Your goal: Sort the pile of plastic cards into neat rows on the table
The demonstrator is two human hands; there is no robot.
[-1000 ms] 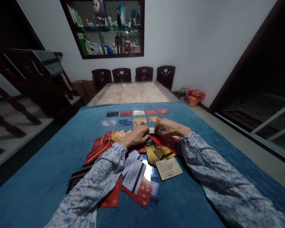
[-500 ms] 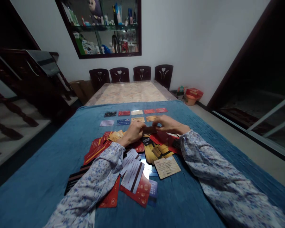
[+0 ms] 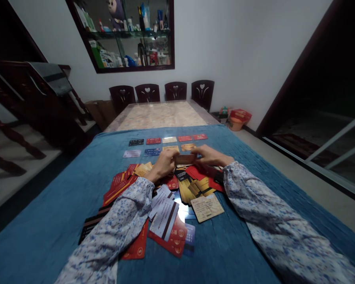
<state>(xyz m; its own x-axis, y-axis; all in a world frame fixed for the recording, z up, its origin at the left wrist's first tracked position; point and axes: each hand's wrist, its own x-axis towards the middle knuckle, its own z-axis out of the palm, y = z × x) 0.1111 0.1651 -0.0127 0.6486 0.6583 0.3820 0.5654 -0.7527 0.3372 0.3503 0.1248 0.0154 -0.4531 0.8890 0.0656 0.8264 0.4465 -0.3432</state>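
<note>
- Changed in the last second: your hands have spread a little and the tan card (image 3: 185, 159) between them now shows a wide face; before, only a pale sliver did. So that face is readable in angle, though too blurred for print.
- Left hand (image 3: 165, 162): fingers (image 3: 174, 153) closed in a pinch on the card's left end.
- Right hand (image 3: 210, 156): fingers pinched on its right end. One card or several, can't tell.
- Card sits above the far edge of the loose pile, just short of the laid-out rows; can't tell if its lower edge touches.
- Far row: black card (image 3: 136, 142) leftmost, then red, pale, two red. Nearer row: lavender card (image 3: 132, 154), blue, yellow, orange. Your left hand partly hides the yellow one.
- Pile on the cloth-covered counter (image 3: 165, 112): gold fan (image 3: 187, 188), cream card (image 3: 207, 207), silver card (image 3: 165, 218).
- Your left sleeve (image 3: 115, 221) blocks black and red cards.
</note>
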